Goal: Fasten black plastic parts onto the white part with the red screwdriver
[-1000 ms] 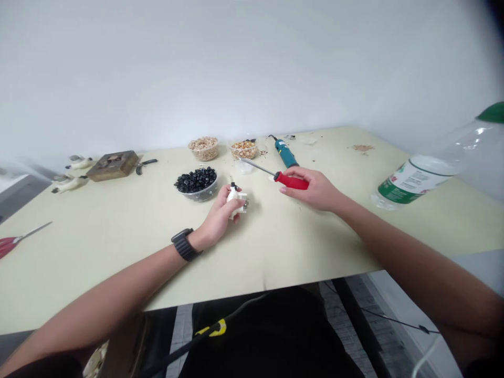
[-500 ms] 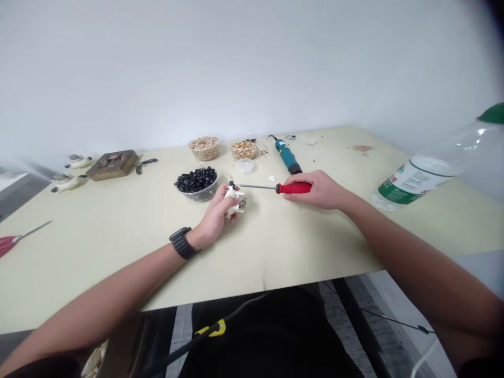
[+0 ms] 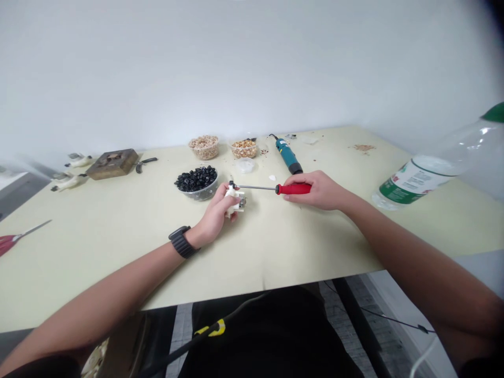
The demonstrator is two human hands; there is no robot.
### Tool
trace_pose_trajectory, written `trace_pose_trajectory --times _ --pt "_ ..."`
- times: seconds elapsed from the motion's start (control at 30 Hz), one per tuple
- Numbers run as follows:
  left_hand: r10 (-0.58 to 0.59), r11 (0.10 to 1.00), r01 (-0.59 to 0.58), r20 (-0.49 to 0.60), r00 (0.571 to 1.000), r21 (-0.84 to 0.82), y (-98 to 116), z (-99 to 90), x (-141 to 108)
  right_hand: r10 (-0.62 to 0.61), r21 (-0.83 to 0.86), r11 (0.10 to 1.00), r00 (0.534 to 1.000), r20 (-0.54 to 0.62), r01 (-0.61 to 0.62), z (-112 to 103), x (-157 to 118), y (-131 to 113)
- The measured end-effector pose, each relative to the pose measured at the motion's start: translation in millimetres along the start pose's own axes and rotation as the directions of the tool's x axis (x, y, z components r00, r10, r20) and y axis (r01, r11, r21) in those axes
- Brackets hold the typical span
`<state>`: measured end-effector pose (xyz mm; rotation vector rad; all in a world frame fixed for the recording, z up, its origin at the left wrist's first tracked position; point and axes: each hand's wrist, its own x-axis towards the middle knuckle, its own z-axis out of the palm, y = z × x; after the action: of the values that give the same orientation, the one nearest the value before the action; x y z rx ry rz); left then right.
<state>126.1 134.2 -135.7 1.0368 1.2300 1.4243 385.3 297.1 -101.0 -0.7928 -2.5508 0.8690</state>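
Note:
My left hand [image 3: 216, 214] is closed around a small white plastic part [image 3: 233, 203] with a black piece at its top and a metal bit on its right side. My right hand [image 3: 318, 190] grips the red handle of a screwdriver [image 3: 293, 189]. The shaft lies level and points left, its tip at the black piece on top of the white part. Whether the tip sits in a screw is too small to tell. A clear tub of black pieces [image 3: 199, 184] stands just behind my left hand.
Behind are tubs of beige pieces [image 3: 203, 148] and orange-brown pieces [image 3: 243, 149], a lid [image 3: 245, 165] and a teal power tool [image 3: 289, 156]. A large bottle [image 3: 417, 178] stands right. To the left are a metal block [image 3: 112, 164], white parts [image 3: 69, 181] and a red-handled tool [image 3: 23, 236].
Almost nothing differs. Both hands, the white part and the screwdriver keep nearly the same places, with only a slight shift of the view.

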Motion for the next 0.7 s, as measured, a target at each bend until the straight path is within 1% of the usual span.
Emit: trace_pose_trajectory --times 0.23,0.3,0.4,0.53,0.7 --pt "-0.023 0.998 0.021 0.032 0.999 0.054 2.8 -1.6 -0.1 0.0 -0.02 1.0 1.0 0.003 0.0 -0.1 -0.7 0.2" --pt "-0.036 0.997 0.034 0.026 0.999 0.069 2.8 -2.3 0.5 -0.031 -0.036 0.999 0.999 0.009 0.031 1.0 -0.2 1.7" --pt "-0.048 0.995 0.05 -0.019 0.999 0.085 3.2 -2.4 0.8 -0.097 -0.094 0.991 0.995 -0.008 0.096 4.6 0.0 0.8" --pt "-0.026 0.99 0.037 -0.082 0.996 0.135 3.1 -2.4 1.4 -0.114 -0.212 0.971 0.994 0.002 0.112 10.5 -2.5 -8.8" --pt "0.023 0.968 0.007 -0.119 0.993 0.249 -0.2 -9.0 5.8 -0.195 -0.328 0.931 0.978 -0.076 0.16 17.3 -6.0 -15.4"
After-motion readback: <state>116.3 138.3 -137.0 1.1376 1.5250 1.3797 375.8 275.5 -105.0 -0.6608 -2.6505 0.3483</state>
